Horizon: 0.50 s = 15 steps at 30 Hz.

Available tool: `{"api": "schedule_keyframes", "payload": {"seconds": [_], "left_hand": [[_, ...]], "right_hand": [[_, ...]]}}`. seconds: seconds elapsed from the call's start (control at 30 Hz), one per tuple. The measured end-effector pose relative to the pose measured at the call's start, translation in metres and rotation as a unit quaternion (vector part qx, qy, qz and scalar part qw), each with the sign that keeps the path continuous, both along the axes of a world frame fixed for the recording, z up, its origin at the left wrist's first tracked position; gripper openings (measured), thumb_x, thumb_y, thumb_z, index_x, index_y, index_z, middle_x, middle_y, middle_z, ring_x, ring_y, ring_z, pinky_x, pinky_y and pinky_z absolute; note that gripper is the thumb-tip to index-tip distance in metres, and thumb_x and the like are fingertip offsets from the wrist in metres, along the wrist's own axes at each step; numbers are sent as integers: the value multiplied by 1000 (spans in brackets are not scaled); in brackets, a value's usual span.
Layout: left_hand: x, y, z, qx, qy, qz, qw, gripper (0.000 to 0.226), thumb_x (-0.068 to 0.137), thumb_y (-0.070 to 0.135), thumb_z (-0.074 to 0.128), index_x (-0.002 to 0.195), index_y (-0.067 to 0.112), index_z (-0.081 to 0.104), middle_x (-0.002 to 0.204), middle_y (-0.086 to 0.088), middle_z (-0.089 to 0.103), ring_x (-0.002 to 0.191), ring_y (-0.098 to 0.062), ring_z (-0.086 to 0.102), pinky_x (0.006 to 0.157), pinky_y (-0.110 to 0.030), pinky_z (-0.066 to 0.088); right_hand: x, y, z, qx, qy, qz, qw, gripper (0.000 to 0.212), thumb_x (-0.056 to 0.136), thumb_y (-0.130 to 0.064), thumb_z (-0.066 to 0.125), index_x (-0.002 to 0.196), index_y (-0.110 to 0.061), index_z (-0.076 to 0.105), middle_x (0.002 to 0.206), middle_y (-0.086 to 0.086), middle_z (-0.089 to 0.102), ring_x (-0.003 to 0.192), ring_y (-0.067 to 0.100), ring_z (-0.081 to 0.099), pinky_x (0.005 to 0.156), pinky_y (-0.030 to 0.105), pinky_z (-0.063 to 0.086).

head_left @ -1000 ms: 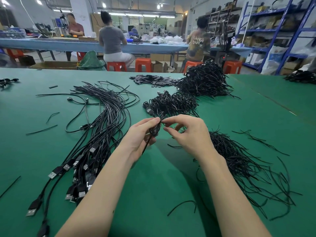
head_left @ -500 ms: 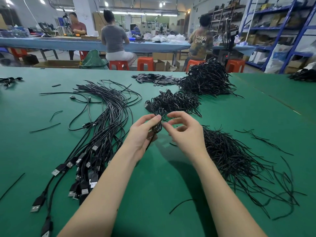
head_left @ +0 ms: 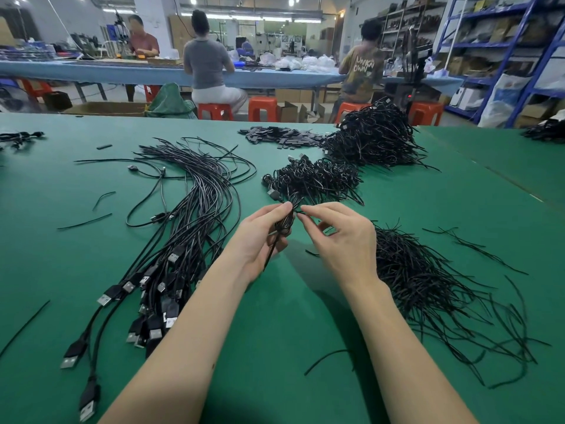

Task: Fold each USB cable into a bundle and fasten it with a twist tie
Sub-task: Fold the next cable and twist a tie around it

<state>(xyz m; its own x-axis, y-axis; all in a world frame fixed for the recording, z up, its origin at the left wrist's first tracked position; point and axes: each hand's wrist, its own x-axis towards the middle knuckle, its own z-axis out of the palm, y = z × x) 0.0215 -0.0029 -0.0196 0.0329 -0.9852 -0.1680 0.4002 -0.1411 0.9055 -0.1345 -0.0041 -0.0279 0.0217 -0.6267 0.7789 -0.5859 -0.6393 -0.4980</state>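
1. Head view: the left hand [head_left: 260, 237] grips the folded cable bundle [head_left: 284, 223] above the tabletop [head_left: 305, 301]; the right hand [head_left: 342, 237] pinches the twist tie [head_left: 301, 212] at its top.
2. The fastening step seems in hand; next, I think, more twisting is needed.

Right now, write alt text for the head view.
Two bare hands work over a green table: the left hand grips a folded cable bundle while the right hand pinches its twist tie. Loose USB cables lie left, spare ties right.
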Motion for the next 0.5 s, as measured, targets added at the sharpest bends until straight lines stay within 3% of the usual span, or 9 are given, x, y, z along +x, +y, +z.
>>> {"api": "schedule_keyframes", "payload": {"seconds": [0.1, 0.17, 0.2, 0.27, 0.33, 0.37, 0.4, 0.43, 0.5], "left_hand": [[-1, 0, -3, -10, -11, 5, 1000, 7, 86, 29, 76, 81, 25, 79, 77, 4, 69, 64, -8, 59, 53, -19, 47], [-3, -1, -6, -43, -41, 29, 998, 8, 87, 28, 75, 93, 25, 77, 79, 7, 72, 69, -6, 61, 57, -17, 46], [-5, -1, -7, -72, -62, 44, 995, 11, 87, 28, 75, 98, 26, 76, 83, 7, 74, 71, -5, 63, 60, -16, 47], [-7, -1, -8, -147, -111, 71, 980, 14, 86, 23, 77, 99, 28, 76, 89, 4, 77, 78, -4, 67, 69, -15, 49], [-9, 0, -9, -222, -156, 94, 958, 20, 86, 16, 77, 99, 31, 76, 89, 2, 78, 82, -6, 69, 77, -15, 51], [-10, 0, -10, -241, -180, 105, 948, 22, 87, 14, 76, 102, 31, 76, 89, 2, 77, 83, -6, 70, 78, -16, 52], [-10, -1, -13, -245, -206, 117, 940, 23, 88, 13, 75, 106, 28, 75, 90, 2, 77, 84, -6, 70, 80, -17, 53], [-9, -1, -15, -237, -230, 122, 936, 25, 89, 13, 74, 112, 24, 74, 92, 1, 77, 84, -5, 69, 82, -18, 53], [-6, -2, -19, -193, -264, 97, 940, 35, 91, 9, 70, 125, 16, 67, 103, -2, 73, 85, -1, 67, 86, -18, 52]], "right_hand": [[4, 1, 0, 77, -53, 32, 995, 3, 87, -24, 81, 88, -22, 83, 82, -13, 76, 61, 9, 65, 61, 27, 54], [9, -1, 4, 245, -198, 100, 944, 4, 86, -20, 80, 84, -19, 82, 73, -9, 75, 57, 8, 66, 53, 20, 50], [9, -2, 9, 347, -283, 151, 882, 5, 87, -18, 78, 84, -15, 80, 72, -6, 74, 55, 7, 64, 47, 17, 46], [7, -3, 17, 511, -411, 231, 719, 6, 87, -14, 74, 83, -10, 76, 70, -1, 69, 51, 4, 59, 40, 12, 39], [4, -4, 20, 578, -514, 281, 568, 4, 79, -10, 73, 80, -6, 73, 67, 1, 66, 46, 2, 56, 36, 8, 37], [6, -4, 18, 581, -545, 290, 530, 5, 77, -9, 73, 80, -5, 73, 67, 2, 65, 44, 2, 56, 35, 8, 37], [8, -3, 15, 575, -547, 288, 536, 3, 80, -9, 73, 82, -6, 73, 67, 1, 66, 44, 2, 56, 35, 8, 37], [12, -3, 11, 561, -514, 268, 591, 4, 86, -11, 72, 83, -9, 73, 69, -1, 67, 44, 2, 56, 36, 10, 38], [21, -3, 0, 498, -412, 191, 739, 12, 95, -18, 69, 85, -12, 72, 74, -1, 69, 47, 5, 58, 40, 15, 40]]}}
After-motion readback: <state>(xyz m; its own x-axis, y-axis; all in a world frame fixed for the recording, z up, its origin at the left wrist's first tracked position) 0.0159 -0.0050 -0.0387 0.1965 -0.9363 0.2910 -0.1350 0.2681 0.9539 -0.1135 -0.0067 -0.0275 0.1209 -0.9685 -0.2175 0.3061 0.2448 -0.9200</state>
